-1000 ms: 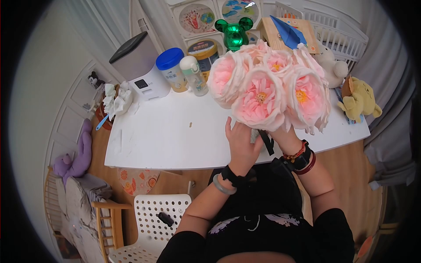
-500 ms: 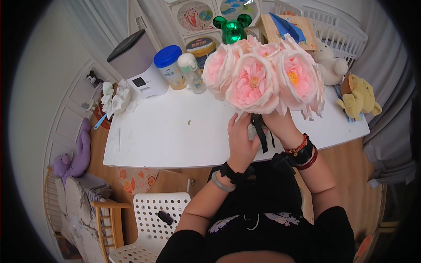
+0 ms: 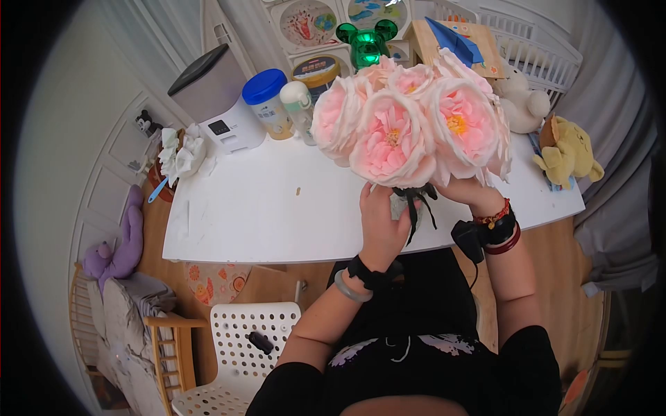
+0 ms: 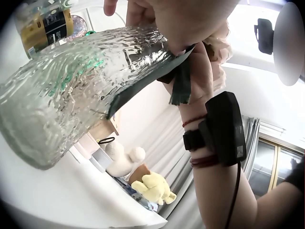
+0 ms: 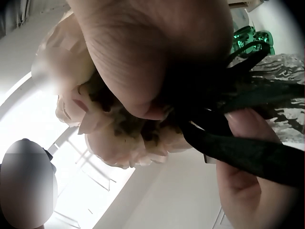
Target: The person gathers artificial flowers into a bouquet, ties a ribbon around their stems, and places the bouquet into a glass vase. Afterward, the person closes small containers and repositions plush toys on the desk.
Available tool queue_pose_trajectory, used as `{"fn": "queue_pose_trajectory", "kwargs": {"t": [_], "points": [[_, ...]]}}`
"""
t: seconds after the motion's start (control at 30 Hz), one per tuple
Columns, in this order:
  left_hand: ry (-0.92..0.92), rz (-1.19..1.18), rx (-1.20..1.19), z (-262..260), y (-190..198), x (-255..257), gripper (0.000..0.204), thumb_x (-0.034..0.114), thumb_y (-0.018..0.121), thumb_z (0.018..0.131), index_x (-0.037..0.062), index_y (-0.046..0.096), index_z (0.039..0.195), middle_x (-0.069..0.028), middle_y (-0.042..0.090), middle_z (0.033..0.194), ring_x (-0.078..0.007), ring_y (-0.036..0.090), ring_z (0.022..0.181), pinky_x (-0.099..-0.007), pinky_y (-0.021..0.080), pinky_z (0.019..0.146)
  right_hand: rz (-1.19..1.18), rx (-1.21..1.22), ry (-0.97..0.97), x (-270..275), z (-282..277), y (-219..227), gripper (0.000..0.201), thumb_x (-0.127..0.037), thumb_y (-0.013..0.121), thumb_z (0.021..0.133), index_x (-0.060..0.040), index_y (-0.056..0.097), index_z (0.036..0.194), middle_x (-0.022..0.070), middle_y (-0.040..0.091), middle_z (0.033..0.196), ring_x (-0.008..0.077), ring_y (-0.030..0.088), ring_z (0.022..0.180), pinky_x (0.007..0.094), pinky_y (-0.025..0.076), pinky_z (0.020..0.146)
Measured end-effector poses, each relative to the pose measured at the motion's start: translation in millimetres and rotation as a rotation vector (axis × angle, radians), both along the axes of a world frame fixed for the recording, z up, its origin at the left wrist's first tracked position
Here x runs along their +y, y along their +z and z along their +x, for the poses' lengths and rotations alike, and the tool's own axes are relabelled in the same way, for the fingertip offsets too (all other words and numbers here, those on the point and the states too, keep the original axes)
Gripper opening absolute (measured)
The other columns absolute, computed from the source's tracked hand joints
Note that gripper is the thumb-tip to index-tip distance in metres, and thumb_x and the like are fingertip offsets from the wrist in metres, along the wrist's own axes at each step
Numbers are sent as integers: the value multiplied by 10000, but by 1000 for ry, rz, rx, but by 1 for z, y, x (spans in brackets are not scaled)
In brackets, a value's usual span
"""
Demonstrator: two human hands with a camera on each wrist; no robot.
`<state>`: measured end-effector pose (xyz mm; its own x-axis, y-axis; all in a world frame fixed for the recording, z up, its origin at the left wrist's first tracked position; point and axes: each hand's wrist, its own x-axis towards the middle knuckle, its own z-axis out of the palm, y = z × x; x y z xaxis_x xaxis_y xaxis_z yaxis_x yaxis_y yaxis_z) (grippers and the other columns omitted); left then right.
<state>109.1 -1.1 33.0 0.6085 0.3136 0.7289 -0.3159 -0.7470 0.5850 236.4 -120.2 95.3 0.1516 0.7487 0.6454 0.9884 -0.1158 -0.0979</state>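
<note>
A bouquet of large pale pink flowers point(image 3: 392, 139) stands in a clear rippled glass vase point(image 4: 66, 100), tilted over the table. My left hand point(image 3: 381, 225) grips the vase below the blooms, its thumb point(image 5: 248, 124) beside the ribbon in the right wrist view. A dark ribbon point(image 3: 414, 208) is tied round the neck, with loops and loose tails hanging. My right hand point(image 3: 472, 193) reaches under the flowers on the right. In the right wrist view its fingers curl round the bouquet just beneath the blooms, at the ribbon; the stems are mostly hidden.
The white table point(image 3: 236, 208) bears a grey-and-white appliance point(image 3: 222, 104), a blue-lidded can point(image 3: 267, 104), a bottle point(image 3: 298, 111) and a shiny green bear figure point(image 3: 368, 45). A yellow plush toy point(image 3: 572, 152) sits at the right edge. A white chair point(image 3: 257, 319) stands below left.
The bouquet has shifted left and slightly up. My right hand has moved up and right, away from the hanging ribbon, whose tails now spread apart. My left hand stays nearly in place.
</note>
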Motion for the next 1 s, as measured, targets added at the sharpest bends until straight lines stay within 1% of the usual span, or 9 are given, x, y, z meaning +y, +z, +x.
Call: {"fn": "queue_pose_trajectory", "kwargs": {"t": [0.13,0.2,0.23,0.3,0.4,0.43,0.5,0.6,1.0], "points": [[3,-26,-15,0,-2,-1,462,15,633,706,-14,489,1144,-155,550,1040,-344,510,1027,-516,293,1004,-11,-34,-22,-12,-3,-1,514,-217,592,883,-96,411,1349,111,423,1376,253,377,1290,367,274,1091],[2,-32,-6,-1,1,-2,452,24,636,716,-13,490,1142,-154,551,1041,-344,506,1034,-516,294,1001,-109,673,19,-22,-17,14,547,-255,618,873,-85,412,1350,118,441,1365,246,399,1276,364,308,1067],[0,-37,5,-1,2,-2,442,34,639,726,-12,492,1140,-153,553,1043,-343,503,1040,-516,295,998,-110,672,19,-22,-21,14,547,-255,618,873,-85,412,1350,118,441,1365,246,399,1276,364,308,1067],[2,-34,-4,-1,1,-2,435,48,648,735,-12,494,1137,-151,554,1041,-347,501,1040,-512,295,998,72,732,-42,-25,-28,12,369,-162,675,824,-6,567,1141,90,639,1029,185,612,858,318,488,764],[4,-23,-25,0,0,-2,420,68,665,748,-8,504,1129,-149,559,1041,-357,502,1032,-495,309,986,141,575,-120,-27,-34,9,404,-140,691,808,-4,548,1161,97,637,1030,206,612,804,328,492,732],[5,-17,-38,0,0,-1,413,75,673,751,-5,513,1123,-148,562,1042,-363,505,1025,-481,322,974,141,575,-120,-27,-36,9,404,-140,691,808,-4,548,1161,97,637,1030,206,612,804,328,492,732],[4,-3,-45,0,2,-1,453,76,675,761,-21,493,1164,-164,557,1064,-349,519,1018,-432,367,927,115,898,-126,-27,-39,8,489,-217,697,811,-35,535,1235,112,589,1196,234,568,1079,345,455,903],[-26,8,-53,3,-1,1,535,76,668,778,-43,444,1248,-184,547,1120,-327,536,1031,-377,410,896,254,548,-119,-25,-34,-6,454,-158,707,795,-36,558,1207,104,606,1169,234,580,1058,347,459,899],[-81,-86,-21,0,4,-5,452,58,639,773,-29,486,1189,-202,558,1120,-372,539,1027,-410,419,875,116,446,-101,-24,-28,-9,552,-126,731,766,-46,494,1259,100,535,1256,233,516,1155,345,419,967]]}}
